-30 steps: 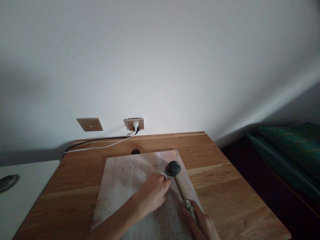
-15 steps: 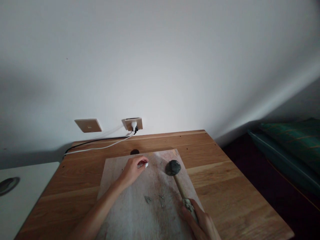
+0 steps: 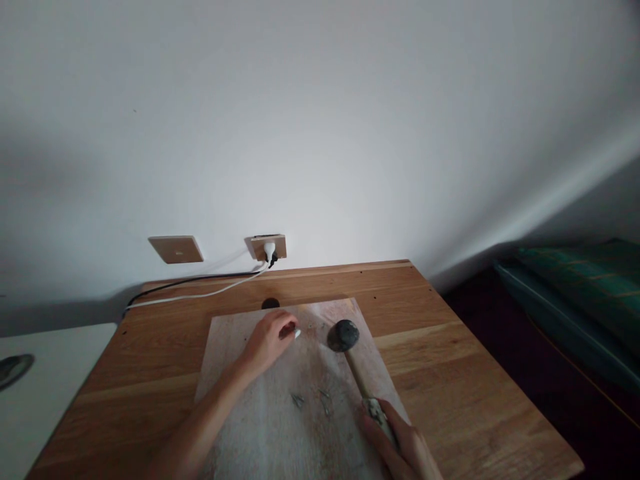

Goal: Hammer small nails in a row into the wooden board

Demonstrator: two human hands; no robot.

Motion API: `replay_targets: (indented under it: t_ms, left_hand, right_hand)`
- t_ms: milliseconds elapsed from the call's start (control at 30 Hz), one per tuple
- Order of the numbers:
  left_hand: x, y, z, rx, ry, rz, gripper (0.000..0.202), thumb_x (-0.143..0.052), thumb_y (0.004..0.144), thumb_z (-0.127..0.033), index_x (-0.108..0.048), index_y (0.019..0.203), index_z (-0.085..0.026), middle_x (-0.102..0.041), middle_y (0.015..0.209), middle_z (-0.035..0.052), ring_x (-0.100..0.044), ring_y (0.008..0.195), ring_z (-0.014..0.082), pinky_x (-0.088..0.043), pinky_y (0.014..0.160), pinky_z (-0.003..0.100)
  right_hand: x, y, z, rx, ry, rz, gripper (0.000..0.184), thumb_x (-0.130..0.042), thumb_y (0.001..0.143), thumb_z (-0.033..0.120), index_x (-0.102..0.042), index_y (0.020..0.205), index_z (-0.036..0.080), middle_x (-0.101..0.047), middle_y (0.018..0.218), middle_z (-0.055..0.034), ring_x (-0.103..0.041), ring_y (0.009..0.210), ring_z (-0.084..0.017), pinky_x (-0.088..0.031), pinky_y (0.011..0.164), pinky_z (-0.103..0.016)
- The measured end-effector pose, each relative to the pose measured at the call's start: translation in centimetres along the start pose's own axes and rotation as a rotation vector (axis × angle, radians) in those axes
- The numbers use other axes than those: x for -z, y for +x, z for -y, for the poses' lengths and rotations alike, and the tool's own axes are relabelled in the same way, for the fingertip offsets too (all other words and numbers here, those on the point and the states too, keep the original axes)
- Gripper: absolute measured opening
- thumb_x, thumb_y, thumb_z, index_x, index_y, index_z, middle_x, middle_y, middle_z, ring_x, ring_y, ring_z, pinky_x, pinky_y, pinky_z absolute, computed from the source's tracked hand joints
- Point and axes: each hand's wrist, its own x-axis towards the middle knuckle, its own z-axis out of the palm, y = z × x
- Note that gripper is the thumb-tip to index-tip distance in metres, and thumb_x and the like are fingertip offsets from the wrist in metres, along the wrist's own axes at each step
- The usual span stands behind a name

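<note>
My left hand (image 3: 269, 339) is closed in a pinch over the far part of a pale wooden board (image 3: 255, 427). A small white piece (image 3: 297, 333) pokes out at its fingertips; its exact kind is too small to make out. In my right hand (image 3: 400, 440) is the handle of a rubber mallet (image 3: 344, 335), whose dark round head hovers right of the pinched piece, apart from it. Two small groups of loose metal nails (image 3: 297, 400) lie on the board between my arms.
Under the board is a wooden tabletop (image 3: 450, 373) pushed against a white wall. A socket (image 3: 269, 247) holds a white and a black plug, with cables (image 3: 200, 295) running left along the back edge. Green bedding (image 3: 575, 307) lies at the right, a white surface (image 3: 55, 387) at the left.
The mallet head has shifted slightly left, toward my left hand. My left hand has turned a little, with the white piece slightly lower and to the right.
</note>
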Motion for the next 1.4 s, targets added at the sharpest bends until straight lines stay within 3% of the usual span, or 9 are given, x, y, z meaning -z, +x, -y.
replay_targets:
  t_ms: [133, 267, 367, 500, 667, 800, 933, 1067, 1400]
  left_hand:
    - [-0.3, 0.0, 0.3, 0.015, -0.008, -0.013, 0.022, -0.066, 0.081, 0.001, -0.072, 0.085, -0.02, -0.076, 0.091, 0.0046, -0.072, 0.088, 0.0206, -0.055, 0.081, 0.03]
    - [-0.5, -0.1, 0.5, 0.042, -0.06, -0.033, 0.039, -0.063, 0.078, 0.005, -0.074, 0.104, -0.021, -0.079, 0.092, 0.0029, -0.073, 0.088, 0.02, -0.057, 0.086, 0.031]
    - [-0.5, -0.2, 0.4, 0.066, -0.081, -0.026, 0.053, -0.062, 0.076, 0.007, -0.072, 0.118, -0.024, -0.079, 0.091, 0.0002, -0.074, 0.085, 0.0191, -0.058, 0.087, 0.031]
    - [-0.5, -0.2, 0.2, 0.08, -0.079, -0.026, 0.059, -0.063, 0.073, 0.009, -0.071, 0.122, -0.023, -0.079, 0.093, 0.0014, -0.075, 0.088, 0.0213, -0.058, 0.088, 0.032]
    - [-0.7, -0.3, 0.4, 0.062, -0.059, -0.044, 0.058, -0.062, 0.074, 0.007, -0.07, 0.123, -0.022, -0.079, 0.1, 0.0045, -0.074, 0.092, 0.0229, -0.057, 0.09, 0.034]
    - [-0.5, -0.4, 0.4, 0.062, -0.056, -0.018, 0.058, -0.063, 0.075, 0.006, -0.07, 0.125, -0.023, -0.08, 0.095, 0.0037, -0.075, 0.091, 0.023, -0.057, 0.089, 0.034]
    - [-0.4, -0.3, 0.2, 0.059, -0.051, -0.013, 0.056, -0.065, 0.075, 0.005, -0.07, 0.123, -0.023, -0.081, 0.097, 0.0043, -0.076, 0.093, 0.024, -0.057, 0.09, 0.035]
    - [-0.4, -0.3, 0.1, 0.058, -0.042, -0.02, 0.058, -0.063, 0.074, 0.007, -0.072, 0.121, -0.024, -0.08, 0.096, 0.0034, -0.076, 0.093, 0.0239, -0.057, 0.09, 0.034]
    - [-0.6, -0.5, 0.3, 0.057, 0.0, -0.02, 0.057, -0.065, 0.076, 0.007, -0.068, 0.126, -0.021, -0.079, 0.102, 0.0062, -0.074, 0.099, 0.0258, -0.056, 0.096, 0.038]
  right_hand:
    - [-1.1, 0.8, 1.5, -0.028, -0.006, 0.057, 0.078, -0.04, 0.095, 0.087, -0.072, 0.126, 0.023, -0.071, 0.065, -0.0025, -0.071, 0.064, -0.023, -0.055, 0.065, -0.027]
    - [-2.3, 1.6, 3.3, -0.07, -0.004, 0.114, 0.08, -0.041, 0.095, 0.086, -0.067, 0.132, 0.02, -0.054, 0.047, 0.0066, -0.058, 0.043, -0.018, -0.046, 0.049, -0.025]
    - [-3.0, 2.2, 4.9, -0.037, 0.021, 0.152, 0.079, -0.04, 0.096, 0.085, -0.065, 0.128, 0.018, -0.05, 0.045, 0.0085, -0.055, 0.04, -0.016, -0.043, 0.045, -0.023]
    - [-3.5, 2.6, 6.0, 0.01, 0.034, 0.211, 0.074, -0.037, 0.098, 0.081, -0.065, 0.122, 0.017, -0.049, 0.045, 0.0092, -0.049, 0.037, -0.013, -0.038, 0.041, -0.021]
    - [-3.8, 2.6, 5.1, -0.006, -0.021, 0.121, 0.079, -0.038, 0.095, 0.086, -0.068, 0.123, 0.019, -0.049, 0.048, 0.0072, -0.05, 0.042, -0.016, -0.041, 0.045, -0.024]
    - [-4.0, 2.7, 4.3, 0.011, -0.034, 0.167, 0.08, -0.033, 0.097, 0.084, -0.067, 0.125, 0.017, -0.047, 0.044, 0.0069, -0.048, 0.041, -0.017, -0.037, 0.043, -0.025]
    - [-4.2, 2.6, 4.6, 0.002, -0.022, 0.115, 0.081, -0.037, 0.096, 0.085, -0.065, 0.128, 0.017, -0.053, 0.052, 0.0055, -0.049, 0.041, -0.015, -0.039, 0.044, -0.025]
    - [-4.0, 2.6, 5.1, 0.006, -0.022, 0.181, 0.077, -0.034, 0.097, 0.083, -0.067, 0.123, 0.018, -0.046, 0.046, 0.0077, -0.048, 0.042, -0.016, -0.036, 0.044, -0.024]
    - [-3.8, 2.5, 4.2, -0.015, -0.058, 0.133, 0.083, -0.039, 0.094, 0.087, -0.068, 0.13, 0.018, -0.052, 0.046, 0.0046, -0.057, 0.045, -0.019, -0.044, 0.049, -0.027]
